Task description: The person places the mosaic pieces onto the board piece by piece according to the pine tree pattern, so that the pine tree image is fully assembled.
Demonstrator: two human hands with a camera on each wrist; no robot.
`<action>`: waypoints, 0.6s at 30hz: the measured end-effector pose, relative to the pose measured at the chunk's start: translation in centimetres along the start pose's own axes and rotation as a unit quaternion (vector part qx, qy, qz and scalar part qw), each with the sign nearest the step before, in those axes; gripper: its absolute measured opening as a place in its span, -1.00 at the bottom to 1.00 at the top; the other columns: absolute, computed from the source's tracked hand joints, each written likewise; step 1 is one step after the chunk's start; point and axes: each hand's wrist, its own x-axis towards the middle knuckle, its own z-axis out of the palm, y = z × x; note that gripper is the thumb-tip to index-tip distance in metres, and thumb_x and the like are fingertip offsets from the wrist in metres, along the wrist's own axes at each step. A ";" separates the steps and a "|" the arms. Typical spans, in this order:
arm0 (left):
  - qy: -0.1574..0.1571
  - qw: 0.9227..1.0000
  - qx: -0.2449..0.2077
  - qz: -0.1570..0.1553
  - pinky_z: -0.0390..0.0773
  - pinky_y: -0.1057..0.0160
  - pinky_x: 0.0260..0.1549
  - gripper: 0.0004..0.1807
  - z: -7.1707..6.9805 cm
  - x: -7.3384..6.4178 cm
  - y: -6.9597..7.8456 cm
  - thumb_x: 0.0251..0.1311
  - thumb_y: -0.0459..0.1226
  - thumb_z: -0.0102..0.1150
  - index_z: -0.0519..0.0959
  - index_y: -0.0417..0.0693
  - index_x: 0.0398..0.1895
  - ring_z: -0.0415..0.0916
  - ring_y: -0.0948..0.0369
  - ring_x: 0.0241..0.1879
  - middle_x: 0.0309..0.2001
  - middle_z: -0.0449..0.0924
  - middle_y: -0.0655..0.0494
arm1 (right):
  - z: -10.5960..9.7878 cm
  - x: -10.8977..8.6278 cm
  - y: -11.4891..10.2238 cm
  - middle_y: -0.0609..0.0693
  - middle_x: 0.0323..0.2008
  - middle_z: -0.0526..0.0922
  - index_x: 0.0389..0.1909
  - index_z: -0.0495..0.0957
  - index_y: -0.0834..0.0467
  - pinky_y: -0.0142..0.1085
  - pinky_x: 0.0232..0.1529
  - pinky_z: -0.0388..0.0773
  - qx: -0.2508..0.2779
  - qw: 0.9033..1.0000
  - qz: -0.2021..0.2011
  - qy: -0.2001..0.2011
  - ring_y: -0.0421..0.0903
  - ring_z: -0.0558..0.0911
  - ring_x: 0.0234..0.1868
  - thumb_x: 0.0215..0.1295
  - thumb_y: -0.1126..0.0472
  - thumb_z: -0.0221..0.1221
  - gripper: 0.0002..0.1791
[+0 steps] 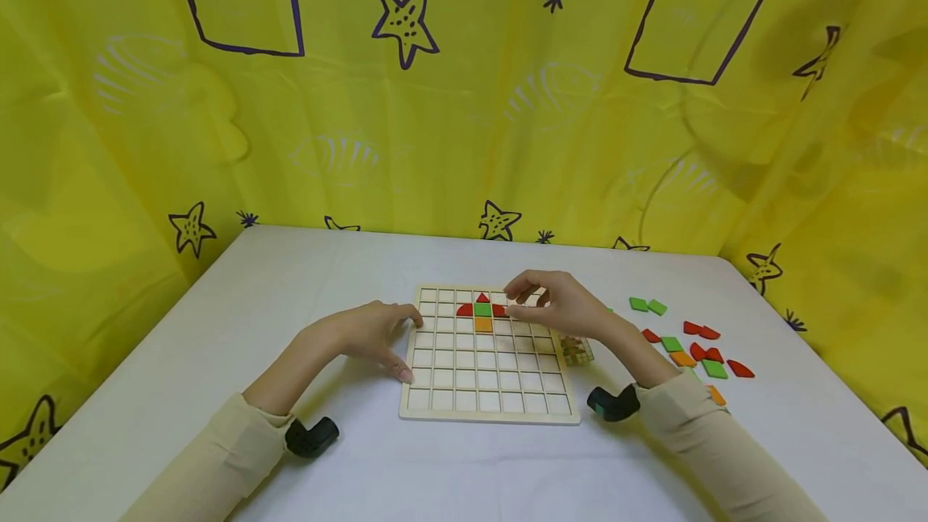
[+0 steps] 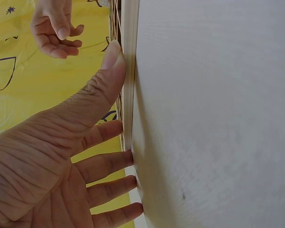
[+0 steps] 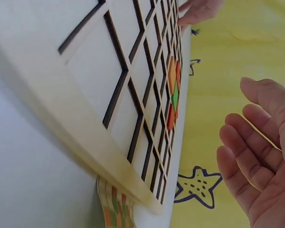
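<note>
Rests left hand (image 1: 373,337) along the left edge of a pale wooden grid board (image 1: 488,381), thumb and fingers parted widely, tips at the frame, without a grip on anything. Holds right hand (image 1: 561,304) over the board's upper right part, fingers loosely bent, nothing visible between fingers and thumb, and clear of the board in the right wrist view. Seen lying flat on a white table (image 1: 326,264), directly between both hands, with five pieces set in its upper cells: a red triangle (image 1: 482,298) on top, a green square (image 1: 482,309) right below, an orange square (image 1: 483,325) under that, plus a rounded red piece (image 1: 465,311) to the left of the green and a second red piece (image 1: 499,310) to the right, near the right hand. Visible by the board's right edge: a patterned item (image 1: 577,350), too small to identify. Scattered farther right: loose red pieces (image 1: 740,369), green pieces (image 1: 714,369) and orange pieces (image 1: 683,359), some close together, others apart. Wears beige sleeves (image 1: 217,453) and black devices (image 1: 312,437) near the wrists. Pictured behind: a yellow curtain (image 1: 449,119) with dark stars and pale fish outlines
</note>
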 end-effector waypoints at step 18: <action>-0.005 1.000 0.005 -0.006 0.44 -0.10 0.18 -0.21 0.2 0.2 -0.1 -0.12 0.06 0.65 0.49 0.11 0.19 0.45 0.03 0.11 0.16 0.54 -0.03 | -3.8 -4.7 1.8 0.03 -0.08 0.73 -0.01 0.66 0.12 -0.25 -0.09 0.57 -0.009 0.997 0.029 0.070 -0.18 0.65 -0.08 0.36 0.20 0.35 -0.77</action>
